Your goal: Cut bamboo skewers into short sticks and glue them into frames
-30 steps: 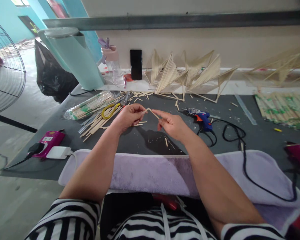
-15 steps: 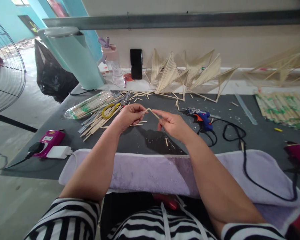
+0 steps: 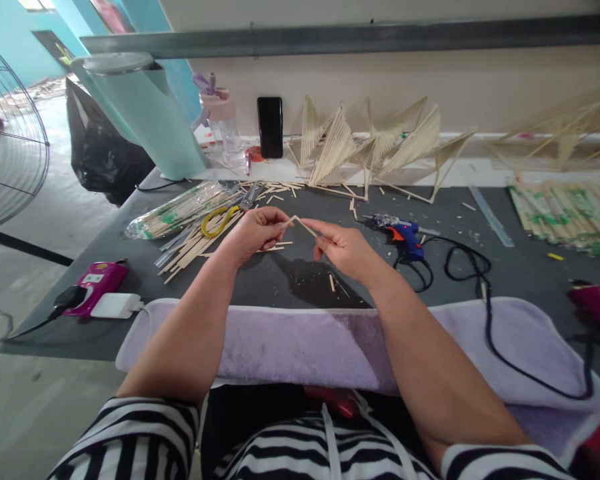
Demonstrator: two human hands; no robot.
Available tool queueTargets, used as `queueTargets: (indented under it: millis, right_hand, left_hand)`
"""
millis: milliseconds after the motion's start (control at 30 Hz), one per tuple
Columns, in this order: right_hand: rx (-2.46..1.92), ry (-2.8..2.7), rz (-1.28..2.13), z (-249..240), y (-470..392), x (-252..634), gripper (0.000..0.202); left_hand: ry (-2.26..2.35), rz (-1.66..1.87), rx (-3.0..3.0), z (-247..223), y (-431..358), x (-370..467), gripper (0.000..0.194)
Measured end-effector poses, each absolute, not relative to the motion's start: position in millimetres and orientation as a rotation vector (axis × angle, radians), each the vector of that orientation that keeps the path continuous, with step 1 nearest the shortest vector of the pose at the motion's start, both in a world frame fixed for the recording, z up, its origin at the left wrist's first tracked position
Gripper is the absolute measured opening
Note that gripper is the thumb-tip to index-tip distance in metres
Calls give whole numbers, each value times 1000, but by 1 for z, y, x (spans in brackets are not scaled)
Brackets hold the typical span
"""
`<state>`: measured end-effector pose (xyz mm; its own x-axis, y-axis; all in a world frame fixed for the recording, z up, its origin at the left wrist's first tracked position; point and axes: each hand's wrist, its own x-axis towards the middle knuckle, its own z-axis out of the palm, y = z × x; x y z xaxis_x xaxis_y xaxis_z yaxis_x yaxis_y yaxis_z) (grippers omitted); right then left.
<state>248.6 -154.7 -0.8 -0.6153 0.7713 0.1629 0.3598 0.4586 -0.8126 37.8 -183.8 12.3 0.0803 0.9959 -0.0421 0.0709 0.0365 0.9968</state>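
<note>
Both hands meet above the dark table, each pinching one side of two thin wooden sticks that join in a pointed corner. My left hand has thumb and fingers closed on the left stick, most of which its fingers hide. My right hand grips the right stick, index finger reaching up near the corner. Beside my left hand lie yellow-handled scissors on a pile of loose wooden sticks. To the right of my right hand rests a blue glue gun with a black cord.
Lattice stick structures lean along the wall near a phone, a bottle and a mint jug. Bagged sticks lie left and right. A pink power socket and a purple towel are at the front.
The view has shifted very slightly. Both hands keep their hold on the joined sticks, with no other visible difference.
</note>
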Motion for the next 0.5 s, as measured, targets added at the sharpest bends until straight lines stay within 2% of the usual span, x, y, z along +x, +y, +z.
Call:
queueTargets:
  millis: [500]
  right_hand:
    - [-929,-2194,1036,-3,-153,249,48]
  left_hand:
    - [1210,1089,1279,10,-183,38,16]
